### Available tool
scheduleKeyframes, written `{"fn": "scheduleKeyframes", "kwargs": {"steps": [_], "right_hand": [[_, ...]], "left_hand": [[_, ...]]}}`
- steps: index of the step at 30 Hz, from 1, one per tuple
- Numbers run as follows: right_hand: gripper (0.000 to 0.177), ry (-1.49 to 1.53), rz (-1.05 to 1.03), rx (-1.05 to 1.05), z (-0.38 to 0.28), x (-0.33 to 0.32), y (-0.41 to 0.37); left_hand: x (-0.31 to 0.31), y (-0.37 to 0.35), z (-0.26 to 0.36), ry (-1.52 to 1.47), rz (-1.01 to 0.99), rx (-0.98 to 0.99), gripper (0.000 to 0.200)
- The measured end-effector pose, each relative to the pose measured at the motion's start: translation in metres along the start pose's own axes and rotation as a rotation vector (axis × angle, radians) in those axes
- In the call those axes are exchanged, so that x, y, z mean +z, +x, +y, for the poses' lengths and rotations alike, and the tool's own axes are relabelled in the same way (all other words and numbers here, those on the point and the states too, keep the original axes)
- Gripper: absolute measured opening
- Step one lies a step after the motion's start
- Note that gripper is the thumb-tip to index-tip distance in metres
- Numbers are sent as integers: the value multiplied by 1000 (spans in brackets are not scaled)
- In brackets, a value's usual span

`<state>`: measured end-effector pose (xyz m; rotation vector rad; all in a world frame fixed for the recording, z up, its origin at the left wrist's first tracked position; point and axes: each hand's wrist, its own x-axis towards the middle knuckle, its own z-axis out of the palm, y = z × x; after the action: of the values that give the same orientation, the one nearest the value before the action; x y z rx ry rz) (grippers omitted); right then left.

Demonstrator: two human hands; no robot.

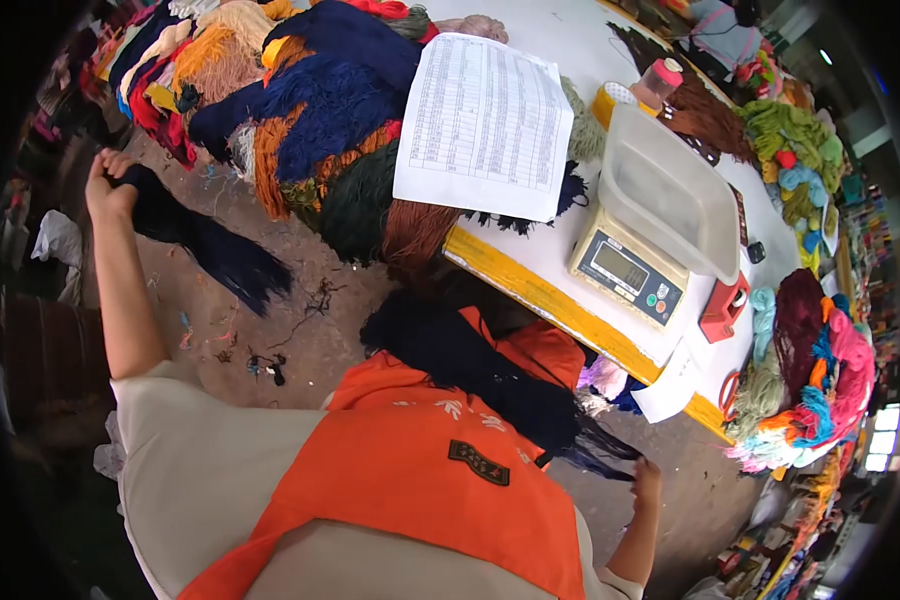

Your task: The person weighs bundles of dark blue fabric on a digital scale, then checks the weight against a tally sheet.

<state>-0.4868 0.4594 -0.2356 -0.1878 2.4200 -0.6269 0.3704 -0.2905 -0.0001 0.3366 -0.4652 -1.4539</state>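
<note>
Out at the far left, my left hand [113, 187] is raised and closed on one end of a dark navy hank of yarn [210, 250], whose loose strands hang down to the right. A larger navy yarn bundle [480, 372] lies across the front of the orange apron [420, 450]. At the lower right, my right hand [648, 482] is closed on thin strands pulled out from that bundle's end. The two navy pieces appear apart from each other.
A digital scale [625, 272] with a clear plastic tray [670, 200] stands on the yellow-edged table [540, 290]. Beside it are a printed sheet [482, 125], a red tape dispenser [723, 308] and a tape roll [612, 102]. Colourful yarn heaps [340, 100] cover the table's left end.
</note>
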Motion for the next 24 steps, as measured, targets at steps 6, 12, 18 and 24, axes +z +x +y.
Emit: {"fn": "scheduleKeyframes", "kwargs": {"steps": [6, 12, 18, 24], "right_hand": [[20, 814, -393, -435, -227, -14, -129], [25, 1127, -763, -1238, -415, -120, -195], [14, 707, -212, -1740, -609, -256, -191], [14, 989, -110, -1923, -690, -255, -207]], "left_hand": [[118, -152, -174, -165, -310, -360, 20], [167, -239, -261, 685, -450, -94, 15], [169, -297, -328, 741, -898, -39, 22], [152, -336, -333, 575, -924, -810, 32]]}}
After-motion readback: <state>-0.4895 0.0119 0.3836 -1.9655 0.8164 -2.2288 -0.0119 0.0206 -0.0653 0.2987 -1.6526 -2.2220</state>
